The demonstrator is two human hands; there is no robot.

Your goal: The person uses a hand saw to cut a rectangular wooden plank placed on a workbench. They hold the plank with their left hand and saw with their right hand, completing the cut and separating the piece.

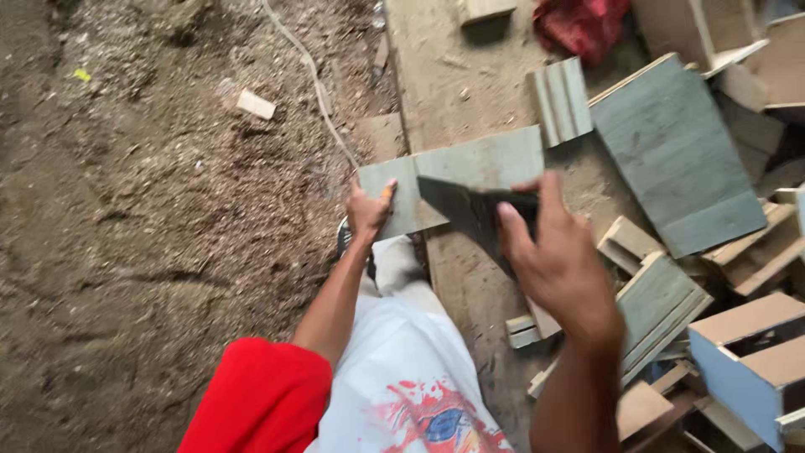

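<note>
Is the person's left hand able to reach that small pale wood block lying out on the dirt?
Probably not as things stand: the left hand grips the grey-green board, and the wood block lies well beyond it across bare dirt. Nothing blocks the way, though.

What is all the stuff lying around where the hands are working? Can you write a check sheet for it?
Surface: long wooden plank lying on dirt ground strewn with wood chips.
Job's things: grey-green board and a dark triangular piece.
Clutter: stacked grey-green panels, ridged offcut, wooden boxes, small wood block, red cloth.
Hands: left hand grips the board's left end, with something orange at the thumb; right hand holds the dark piece.
Cables: pale cord runs across the dirt towards the board.
Surroundings: nothing seen beyond dirt and wood; no other people.
</note>
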